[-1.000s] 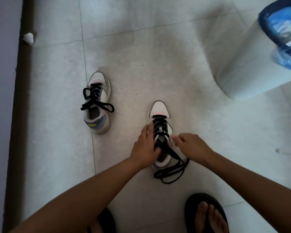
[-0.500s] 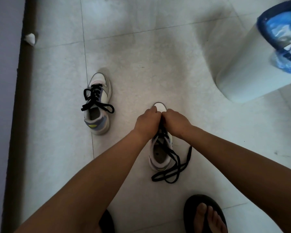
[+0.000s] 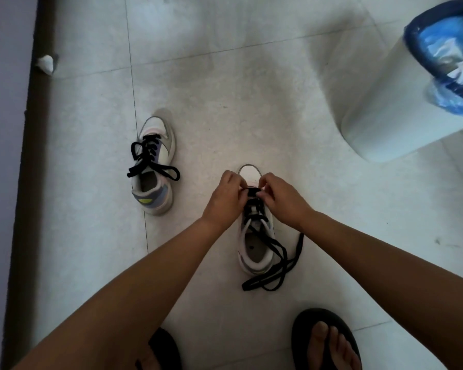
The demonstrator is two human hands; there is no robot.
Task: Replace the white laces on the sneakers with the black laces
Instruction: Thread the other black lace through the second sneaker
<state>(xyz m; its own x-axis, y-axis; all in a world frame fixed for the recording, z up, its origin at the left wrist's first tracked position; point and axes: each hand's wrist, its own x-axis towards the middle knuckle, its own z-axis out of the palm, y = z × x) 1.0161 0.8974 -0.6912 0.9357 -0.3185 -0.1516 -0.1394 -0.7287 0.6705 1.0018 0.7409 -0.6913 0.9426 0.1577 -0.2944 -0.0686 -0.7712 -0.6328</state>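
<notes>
Left hand (image 3: 226, 198) and right hand (image 3: 281, 200) both pinch black lace (image 3: 253, 193) at lowest eyelets, near toe of right sneaker (image 3: 254, 249) on floor (image 3: 225, 89). Loose lace ends trail past heel. Second sneaker (image 3: 155, 166), already black-laced, stands apart to left. White bin (image 3: 390, 108) with blue liner far right. Sandalled feet at bottom.

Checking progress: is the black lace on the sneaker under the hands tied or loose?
Loose. The black lace trails untied from the near sneaker onto the floor, while left hand and right hand pinch it near the toe.
</notes>
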